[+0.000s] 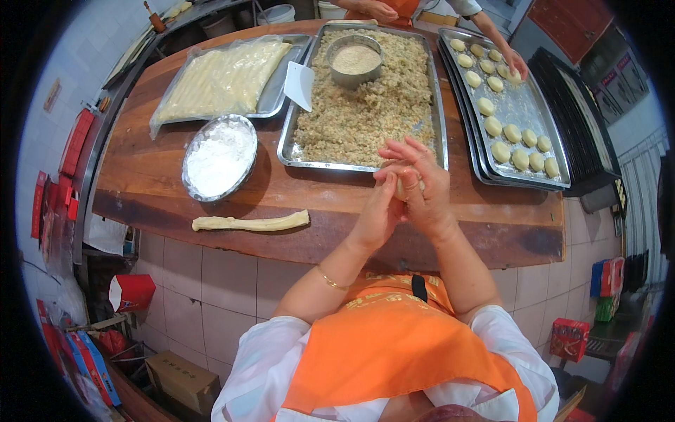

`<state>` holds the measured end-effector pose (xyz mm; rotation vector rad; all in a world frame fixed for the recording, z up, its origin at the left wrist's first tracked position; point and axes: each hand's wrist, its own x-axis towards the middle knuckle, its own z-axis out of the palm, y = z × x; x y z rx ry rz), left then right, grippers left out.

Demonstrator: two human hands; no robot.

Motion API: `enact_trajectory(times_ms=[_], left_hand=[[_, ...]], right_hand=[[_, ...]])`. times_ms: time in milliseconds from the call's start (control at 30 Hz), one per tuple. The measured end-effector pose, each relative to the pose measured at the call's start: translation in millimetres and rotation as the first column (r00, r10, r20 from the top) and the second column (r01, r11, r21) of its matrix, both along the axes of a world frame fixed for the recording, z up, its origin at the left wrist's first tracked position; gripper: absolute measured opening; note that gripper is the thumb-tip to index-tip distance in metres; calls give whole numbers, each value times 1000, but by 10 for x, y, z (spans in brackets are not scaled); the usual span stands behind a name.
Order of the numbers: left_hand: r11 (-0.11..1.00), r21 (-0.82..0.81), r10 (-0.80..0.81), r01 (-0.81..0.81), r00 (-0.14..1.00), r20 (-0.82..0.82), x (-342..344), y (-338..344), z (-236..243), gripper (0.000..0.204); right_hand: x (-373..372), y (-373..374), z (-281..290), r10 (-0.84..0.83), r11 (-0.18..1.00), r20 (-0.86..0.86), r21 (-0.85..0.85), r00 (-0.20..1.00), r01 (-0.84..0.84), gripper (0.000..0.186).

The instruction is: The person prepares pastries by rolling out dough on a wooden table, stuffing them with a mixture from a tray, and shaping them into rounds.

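Ahead of you, a tray point(365, 167) of crumbly filling point(365, 133) sits close beyond your hands, a metal ring point(349, 77) standing in it. To its left are a flour bowl point(204, 195) and a dough strip point(251, 222) lying left to right; to its right, a co-worker's hand point(517, 65) touches dough balls point(520, 159). The table point(133, 165) is brown wood, the floor point(225, 274) tiled. Between your cupped left hand point(380, 211) and right hand point(432, 197), above the near edge, you clasp pale dough point(401, 190); fingers hide its long axis.
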<state>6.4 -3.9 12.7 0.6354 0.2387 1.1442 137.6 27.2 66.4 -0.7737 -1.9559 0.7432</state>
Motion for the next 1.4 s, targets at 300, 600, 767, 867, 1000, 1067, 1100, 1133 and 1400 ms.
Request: enact_trajectory(times_ms=[300,600,767,867,1000,1067,1100,1133,1400], left_hand=[[998,14,69,-67,977,-204,42,-32,-157,58],[988,97,141,-119,952,-271,26,-116,-4,61],[990,139,53,-7,942,-331,-61,-45,-87,61],[992,101,106,-73,924,-367,42,-111,30,62],[979,158,181,-130,911,-371,13,-161,29,65],[978,195,153,-79,903,-401,-58,-148,52,65],[977,210,128,-40,896,-424,-80,-129,65,65],[978,209,97,-8,903,-419,-105,-111,13,65],[984,106,175,-145,904,-389,95,-218,76,69]], right_hand=[[-9,12,-13,28,999,39,34,999,-29,49],[-124,-59,17,-35,998,-273,-61,962,18,54],[45,-3,2,136,986,-66,-93,989,-141,56],[156,72,-77,209,963,-105,-150,972,-223,55],[-23,-34,-44,18,995,-241,-91,970,-41,58],[-153,-102,-32,-60,996,-302,-78,951,38,60],[-155,-107,-35,-67,997,-291,-65,954,50,61],[-84,-76,-15,0,999,-198,-34,980,-7,62],[227,80,-112,170,967,-91,-176,981,-184,68]])
